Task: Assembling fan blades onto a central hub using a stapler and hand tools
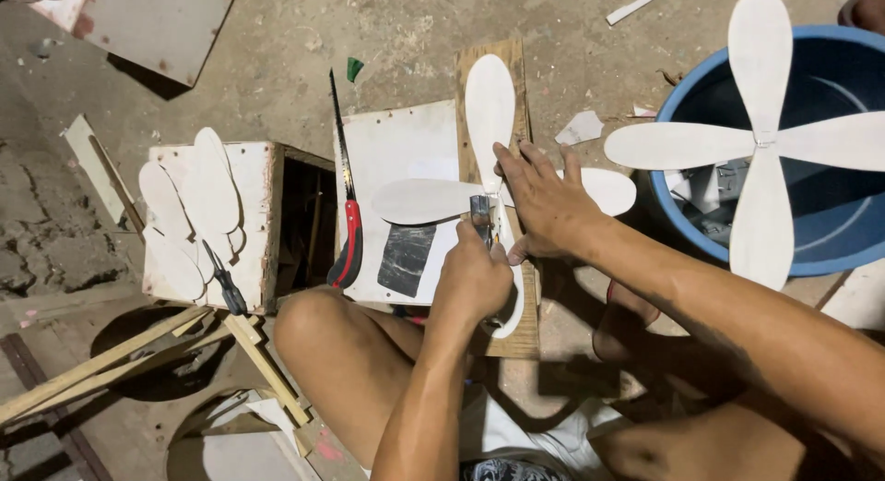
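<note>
The left hand (475,278) is closed around a small metal tool (481,210) at the centre of a four-blade cutout (490,107) lying on a plank (513,57). The right hand (544,204) lies spread flat, pressing the crossing down. The tool sits just beside the right fingers, so a slip could probably nick them or shift the blades. A saw (347,204) lies just left, loose blades (207,181) on a box beyond. A finished cutout (761,140) rests over a blue tub (682,84) at right.
</note>
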